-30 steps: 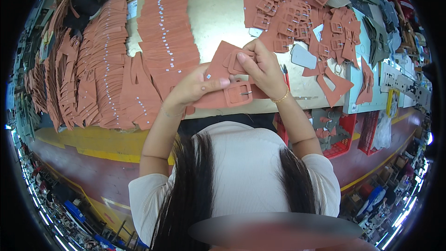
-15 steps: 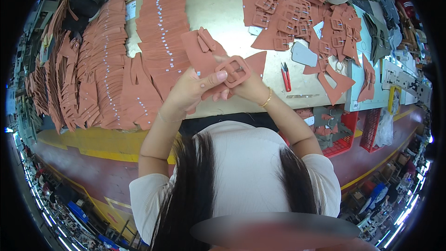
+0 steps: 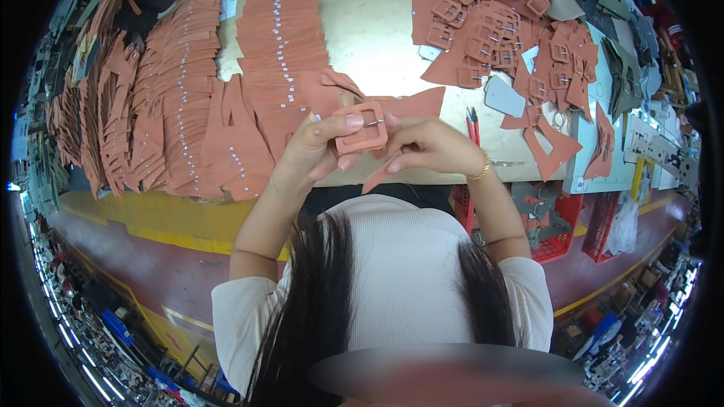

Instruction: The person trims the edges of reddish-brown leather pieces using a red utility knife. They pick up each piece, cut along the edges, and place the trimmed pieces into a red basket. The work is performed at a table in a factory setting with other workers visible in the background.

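A salmon-coloured covered square buckle (image 3: 363,140) with a metal prong is gripped in my left hand (image 3: 313,143), thumb across its near-left corner. Behind the buckle spreads the salmon leather piece (image 3: 413,104) it appears joined to, with a folded part above my left fingers. My right hand (image 3: 436,143) is just right of the buckle, its thumb and finger pinched on a narrow salmon strap end (image 3: 378,176) that points toward me. How the strap passes behind the buckle is hidden by my fingers.
Overlapping rows of salmon leather pieces (image 3: 283,30) with small white tags cover the left of the table (image 3: 362,22). Buckled pieces (image 3: 483,38) pile up at the far right. Red-handled thread snips (image 3: 473,126) and a grey-white card template (image 3: 504,96) lie nearer. Red crates (image 3: 559,230) stand below.
The buckle has tilted and shifted slightly down and left in my left hand. My right hand has come from behind the piece to its near side, now pinching the strap end.
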`<state>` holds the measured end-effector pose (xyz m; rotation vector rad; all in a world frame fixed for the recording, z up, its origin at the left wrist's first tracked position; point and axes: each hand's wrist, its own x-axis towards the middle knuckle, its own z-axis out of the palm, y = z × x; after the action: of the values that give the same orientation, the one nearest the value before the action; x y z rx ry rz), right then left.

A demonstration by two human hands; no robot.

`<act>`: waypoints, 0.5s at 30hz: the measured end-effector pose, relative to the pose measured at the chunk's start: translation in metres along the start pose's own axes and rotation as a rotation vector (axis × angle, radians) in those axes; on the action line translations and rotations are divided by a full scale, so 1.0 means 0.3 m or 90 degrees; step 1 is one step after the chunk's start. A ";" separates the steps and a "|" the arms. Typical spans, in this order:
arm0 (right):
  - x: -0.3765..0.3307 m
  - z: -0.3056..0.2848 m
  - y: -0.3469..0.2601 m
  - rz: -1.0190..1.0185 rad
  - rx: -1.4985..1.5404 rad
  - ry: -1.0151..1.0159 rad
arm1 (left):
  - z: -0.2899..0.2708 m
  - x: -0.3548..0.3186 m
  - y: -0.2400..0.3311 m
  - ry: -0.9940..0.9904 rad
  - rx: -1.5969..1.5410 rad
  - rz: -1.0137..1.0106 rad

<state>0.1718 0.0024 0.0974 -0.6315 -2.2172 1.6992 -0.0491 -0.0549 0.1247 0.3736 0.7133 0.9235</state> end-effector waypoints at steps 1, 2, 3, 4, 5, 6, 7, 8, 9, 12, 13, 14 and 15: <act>-0.013 -0.024 -0.001 -0.011 0.085 -0.011 | -0.004 0.003 -0.009 0.000 -0.006 0.021; -0.036 -0.052 -0.005 0.053 0.227 0.014 | -0.005 0.007 -0.020 0.002 -0.017 0.044; -0.047 -0.066 -0.004 0.073 0.274 0.063 | -0.007 0.011 -0.030 0.003 -0.028 0.066; -0.052 -0.076 -0.001 0.088 0.324 0.118 | -0.008 0.015 -0.039 -0.014 -0.040 0.085; -0.055 -0.082 0.001 0.092 0.375 0.170 | -0.008 0.019 -0.045 -0.030 -0.052 0.104; -0.048 -0.083 0.007 0.058 0.411 0.186 | -0.009 0.021 -0.048 -0.051 -0.061 0.118; -0.043 -0.080 0.010 0.076 0.436 0.194 | -0.010 0.022 -0.047 -0.056 -0.038 0.117; -0.035 -0.074 0.013 0.093 0.461 0.202 | -0.010 0.022 -0.046 -0.065 -0.013 0.114; -0.028 -0.068 0.015 0.111 0.485 0.207 | -0.008 0.021 -0.043 -0.084 0.004 0.120; -0.011 -0.048 0.017 0.112 0.561 0.119 | 0.006 0.018 -0.040 -0.014 0.116 0.121; -0.001 -0.036 0.019 0.109 0.560 0.107 | 0.012 0.017 -0.039 -0.003 0.138 0.101; 0.009 -0.022 0.022 0.100 0.558 0.102 | 0.019 0.015 -0.039 0.007 0.160 0.082; 0.016 -0.012 0.025 0.101 0.547 0.090 | 0.025 0.015 -0.036 0.017 0.182 0.063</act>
<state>0.1707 0.0093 0.0909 -0.6591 -1.1673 2.3343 -0.0355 -0.0573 0.1221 0.6547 0.8604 0.9221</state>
